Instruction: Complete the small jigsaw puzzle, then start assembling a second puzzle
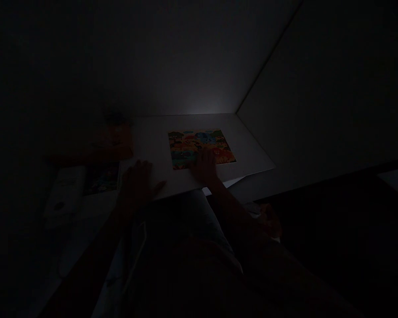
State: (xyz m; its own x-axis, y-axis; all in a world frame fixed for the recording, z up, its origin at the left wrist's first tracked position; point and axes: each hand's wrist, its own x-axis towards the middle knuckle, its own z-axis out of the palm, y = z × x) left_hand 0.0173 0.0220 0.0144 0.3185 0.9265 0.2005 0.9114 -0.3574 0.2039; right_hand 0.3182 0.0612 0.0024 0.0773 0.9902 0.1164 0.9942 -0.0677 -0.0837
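The view is very dark. A colourful picture with animals and trees [192, 143] lies flat on a white table [248, 145]. My right hand [204, 168] rests on the picture's lower edge, its fingers spread a little and holding nothing that shows. At the table's left front part lies my left hand [137, 183], thumb apart from the fingers, with nothing in it. Fine detail of both hands is lost in the dark.
Left of the table are an orange object [119, 141], a dark picture or box [102, 178] and a pale item [64, 190]. Walls meet behind the table. An orange and white item [268, 218] lies low, beyond my right forearm. My legs are below the table edge.
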